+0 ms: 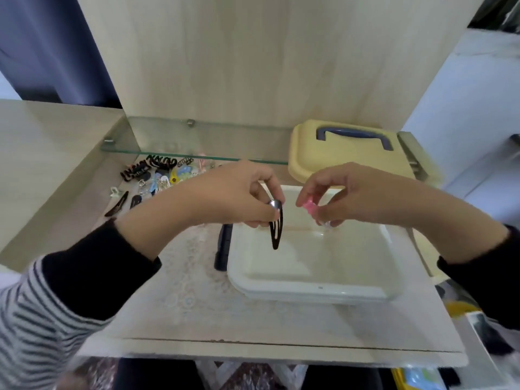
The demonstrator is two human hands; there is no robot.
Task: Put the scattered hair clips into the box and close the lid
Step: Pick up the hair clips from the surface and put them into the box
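An open white box [315, 288] sits on the table in front of me, with nothing visible inside. My left hand [239, 198] pinches a black snap hair clip [276, 230] that hangs down over the box's left part. My right hand [351, 192] pinches a small pink clip [308, 206] above the box's far side. A pile of scattered hair clips [157, 175], black claw clips and small coloured ones, lies at the far left under a glass shelf. The yellow lid [343, 153] with a blue handle rests behind the box.
A glass shelf [197, 142] juts out over the clip pile at the back. A dark blue latch [223, 246] sticks out at the box's left side. The table's front edge [253, 344] runs close to me. Clutter lies at the lower right.
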